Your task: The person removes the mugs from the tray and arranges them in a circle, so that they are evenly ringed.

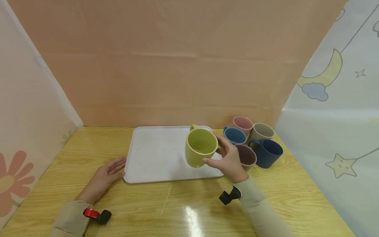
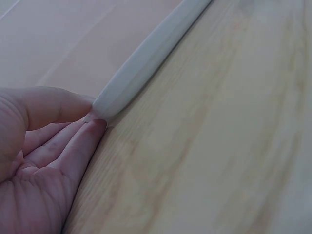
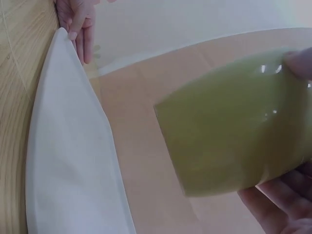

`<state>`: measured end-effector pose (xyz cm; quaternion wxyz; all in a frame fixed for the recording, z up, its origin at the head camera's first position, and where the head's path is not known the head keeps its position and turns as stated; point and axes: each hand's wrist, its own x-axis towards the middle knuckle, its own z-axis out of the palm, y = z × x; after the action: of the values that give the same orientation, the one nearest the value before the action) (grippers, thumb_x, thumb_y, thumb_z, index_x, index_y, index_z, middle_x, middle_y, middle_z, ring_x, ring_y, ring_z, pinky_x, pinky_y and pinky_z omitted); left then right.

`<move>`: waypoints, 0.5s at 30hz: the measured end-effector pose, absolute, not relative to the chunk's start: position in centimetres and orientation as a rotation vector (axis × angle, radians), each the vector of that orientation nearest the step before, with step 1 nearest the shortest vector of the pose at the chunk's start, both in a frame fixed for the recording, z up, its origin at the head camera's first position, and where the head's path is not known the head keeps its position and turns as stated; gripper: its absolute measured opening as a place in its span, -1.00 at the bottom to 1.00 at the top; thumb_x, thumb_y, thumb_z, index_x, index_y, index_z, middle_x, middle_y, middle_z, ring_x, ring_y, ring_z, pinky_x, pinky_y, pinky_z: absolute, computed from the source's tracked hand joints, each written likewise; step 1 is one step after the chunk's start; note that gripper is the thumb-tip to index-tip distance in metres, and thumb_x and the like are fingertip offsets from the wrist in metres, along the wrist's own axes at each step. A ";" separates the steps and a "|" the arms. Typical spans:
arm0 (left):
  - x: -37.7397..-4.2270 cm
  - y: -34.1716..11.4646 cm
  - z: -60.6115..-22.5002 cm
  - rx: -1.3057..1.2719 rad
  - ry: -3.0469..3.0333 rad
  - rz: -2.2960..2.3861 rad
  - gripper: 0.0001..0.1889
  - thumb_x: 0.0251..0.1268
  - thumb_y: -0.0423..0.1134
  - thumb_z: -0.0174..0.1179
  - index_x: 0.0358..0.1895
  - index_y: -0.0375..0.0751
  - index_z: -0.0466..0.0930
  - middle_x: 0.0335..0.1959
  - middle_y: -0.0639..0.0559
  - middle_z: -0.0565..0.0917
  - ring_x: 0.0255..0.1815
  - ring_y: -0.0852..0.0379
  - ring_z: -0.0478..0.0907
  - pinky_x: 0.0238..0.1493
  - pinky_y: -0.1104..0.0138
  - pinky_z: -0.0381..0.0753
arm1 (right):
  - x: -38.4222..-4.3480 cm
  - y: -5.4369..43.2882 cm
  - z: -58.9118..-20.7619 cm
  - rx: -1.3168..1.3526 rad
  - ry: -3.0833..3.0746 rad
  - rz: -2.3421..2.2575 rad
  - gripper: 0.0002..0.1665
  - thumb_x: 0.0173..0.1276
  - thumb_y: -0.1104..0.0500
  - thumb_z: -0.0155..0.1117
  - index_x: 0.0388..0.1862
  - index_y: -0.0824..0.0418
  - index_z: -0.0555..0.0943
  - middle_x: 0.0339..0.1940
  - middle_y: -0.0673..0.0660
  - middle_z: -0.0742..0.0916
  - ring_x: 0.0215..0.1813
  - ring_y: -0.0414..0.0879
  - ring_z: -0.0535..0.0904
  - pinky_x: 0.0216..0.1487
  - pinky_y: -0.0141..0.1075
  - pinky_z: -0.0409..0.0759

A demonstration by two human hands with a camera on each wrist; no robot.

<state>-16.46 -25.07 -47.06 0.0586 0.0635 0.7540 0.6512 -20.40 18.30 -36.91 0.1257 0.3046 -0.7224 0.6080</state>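
Observation:
A yellow-green mug [image 1: 194,157] is held in my right hand [image 1: 230,162] above the right part of a white tray [image 1: 157,154]. My thumb and fingers grip its side, with its mouth facing up toward me and its handle on the far side. The right wrist view shows the mug [image 3: 229,126] from its side, raised over the tray. My left hand [image 1: 103,177] rests on the table at the tray's front left corner, its fingers fairly straight. Up close in the left wrist view, thumb and fingertips touch the corner of the tray [image 2: 141,58].
Several other mugs stand grouped right of the tray: a pink one [image 1: 242,123], a beige one [image 1: 263,131], a medium blue one [image 1: 235,135], a navy one [image 1: 267,154] and a mauve one [image 1: 246,156]. The wooden table [image 1: 148,207] meets an orange-brown backdrop [image 1: 177,65] behind.

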 end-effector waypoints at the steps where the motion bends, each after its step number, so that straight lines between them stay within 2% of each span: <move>1: -16.5 -25.1 -47.1 0.190 2.285 1.972 -0.24 0.47 -0.31 0.22 0.57 -0.48 0.03 0.54 -0.41 0.18 0.22 0.62 0.37 0.15 0.66 0.42 | -20.3 18.9 -36.8 0.896 -2.094 1.785 -0.02 -0.07 0.58 0.56 0.41 0.43 0.42 0.26 0.23 0.62 0.22 -0.12 0.57 0.13 -0.35 0.63; 7: -16.6 -25.1 -47.1 0.189 2.293 1.965 -0.25 0.47 -0.29 0.23 0.56 -0.47 0.05 0.54 -0.40 0.19 0.23 0.61 0.38 0.14 0.66 0.42 | -19.4 22.6 -35.9 0.927 -2.014 1.893 -0.04 -0.03 0.59 0.54 0.41 0.50 0.38 0.21 0.09 0.67 0.15 -0.12 0.61 0.09 -0.38 0.64; 12: -16.6 -25.2 -47.0 0.188 2.285 1.969 -0.24 0.48 -0.28 0.23 0.57 -0.44 0.04 0.54 -0.39 0.19 0.23 0.61 0.37 0.15 0.65 0.43 | -18.7 25.2 -35.2 1.003 -1.974 1.915 -0.05 0.03 0.58 0.51 0.43 0.53 0.34 0.28 0.11 0.64 0.21 -0.10 0.60 0.14 -0.35 0.63; 15: -16.6 -25.2 -46.9 0.185 2.285 1.976 -0.24 0.48 -0.28 0.23 0.57 -0.44 0.04 0.54 -0.40 0.18 0.23 0.61 0.38 0.15 0.65 0.43 | -18.4 26.7 -35.0 1.071 -1.930 1.907 -0.06 0.03 0.60 0.49 0.42 0.60 0.31 0.31 0.18 0.62 0.23 -0.06 0.58 0.17 -0.33 0.62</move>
<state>-16.57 -25.15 -46.90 0.0575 0.0610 0.7536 0.6520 -18.40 26.66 -35.03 0.1123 0.3648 -0.6574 0.6497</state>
